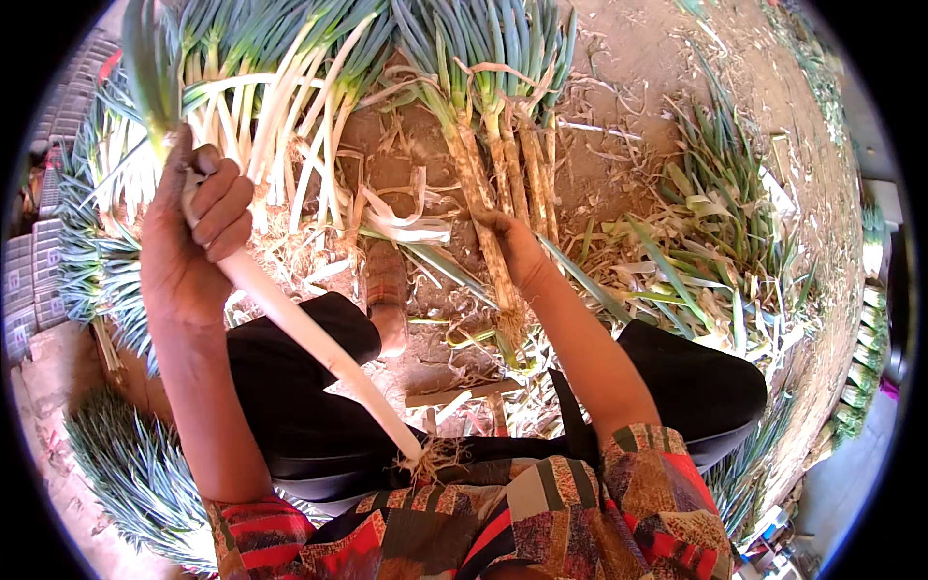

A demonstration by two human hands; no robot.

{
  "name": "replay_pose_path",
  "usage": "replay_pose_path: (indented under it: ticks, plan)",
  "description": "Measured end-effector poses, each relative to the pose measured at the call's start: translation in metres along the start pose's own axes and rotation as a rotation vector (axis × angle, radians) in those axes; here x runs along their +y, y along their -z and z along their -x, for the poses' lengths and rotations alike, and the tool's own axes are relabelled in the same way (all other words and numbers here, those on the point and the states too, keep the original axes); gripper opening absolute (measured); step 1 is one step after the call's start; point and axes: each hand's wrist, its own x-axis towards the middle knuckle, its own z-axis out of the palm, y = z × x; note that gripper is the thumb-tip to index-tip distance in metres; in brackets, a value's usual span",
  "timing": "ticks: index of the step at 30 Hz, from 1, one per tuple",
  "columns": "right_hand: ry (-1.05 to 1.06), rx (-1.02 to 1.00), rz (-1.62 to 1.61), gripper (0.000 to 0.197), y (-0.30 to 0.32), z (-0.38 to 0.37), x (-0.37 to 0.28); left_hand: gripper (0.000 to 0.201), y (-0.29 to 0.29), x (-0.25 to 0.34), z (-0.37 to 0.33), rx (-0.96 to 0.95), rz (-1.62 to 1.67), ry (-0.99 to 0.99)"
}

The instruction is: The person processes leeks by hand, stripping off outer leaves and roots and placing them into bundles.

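Note:
My left hand [205, 217] is raised on the left, its fingers wrapped round a clean white leek [300, 324]. The leek slants down toward my lap, green leaves above my fist and a rooty end near my shirt. Farther right, my right hand [512, 244] grips the stalk of an unpeeled leek [474, 174], brown with soil. Its green top points away and its roots lie near my legs. Beside it rest several more soiled leeks [522, 164]. My right fingertips are partly hidden behind the stalk.
Beyond my left hand lies a row of cleaned leeks [280, 126]. Stripped leaves [710, 232] are heaped at the right. Dry peelings [416, 217] litter the soil between my legs. More green bundles [135, 474] sit at lower left, near stacked grey crates [29, 275].

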Motion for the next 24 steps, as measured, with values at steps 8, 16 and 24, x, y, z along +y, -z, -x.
replay_pose_path:
  ticks: [8,16,24]
  plan:
    - [-0.209,0.173,0.360,0.023,-0.032,0.118,-0.041,0.014,0.006,-0.011,0.000,0.022,0.030,0.010]
    - [-0.021,-0.086,0.234,0.027,-0.054,0.237,-0.036,0.017,-0.003,-0.033,-0.005,0.162,-0.066,-0.023]
    - [-0.005,-0.103,0.337,0.028,-0.090,0.264,0.004,0.021,-0.019,-0.070,-0.006,0.282,-0.256,0.023]
